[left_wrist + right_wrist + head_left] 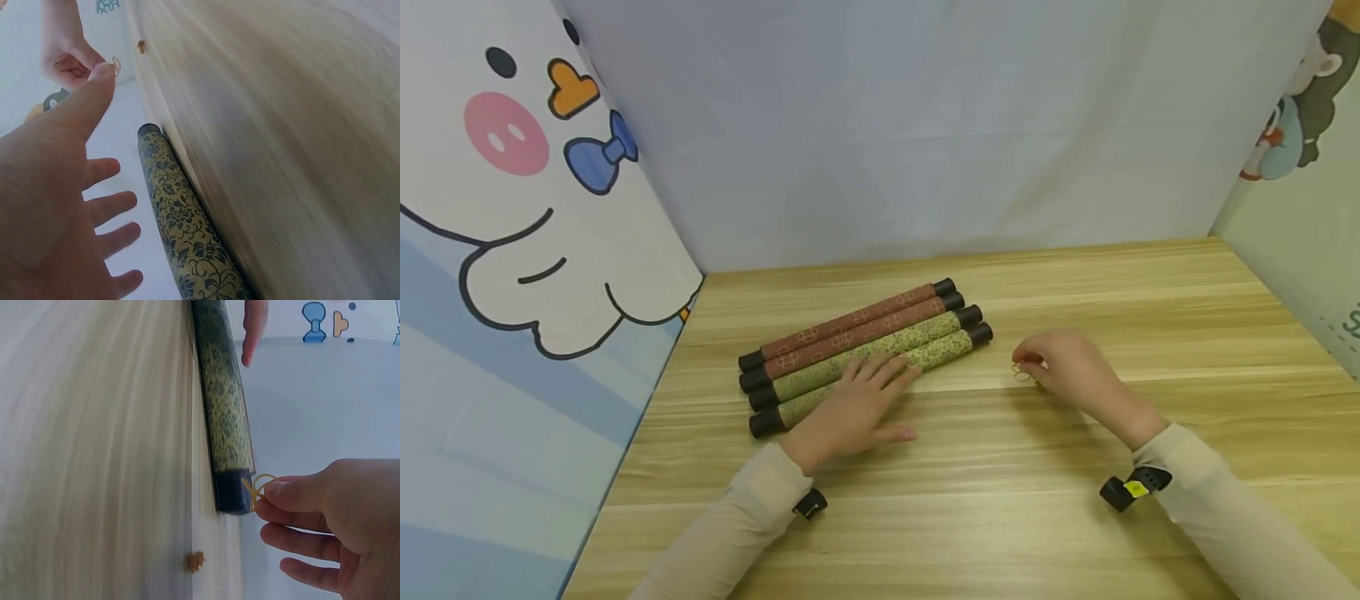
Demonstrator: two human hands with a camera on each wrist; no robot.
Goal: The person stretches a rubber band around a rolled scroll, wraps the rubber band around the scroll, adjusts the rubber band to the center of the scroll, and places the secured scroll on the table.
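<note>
Two reddish-brown rolled scrolls [850, 322] and two yellow-green patterned scrolls [942, 352], all with black end knobs, lie side by side on the wooden table. Spread over the green pair is my left hand [857, 407], its fingers straight; whether they touch the scrolls I cannot tell. My right hand [1070, 367] is to the right of the scroll ends, pinching a thin yellow rubber band [256, 487] between thumb and forefinger. The band hangs as a twisted loop in the right wrist view. Its other fingers are loosely bent.
A small orange-brown object [195, 561] lies on the table near the right hand, too blurred to name. Pale cloth [925, 133] hangs behind the table [925, 517]. Printed cartoon panels [520, 250] stand at both sides.
</note>
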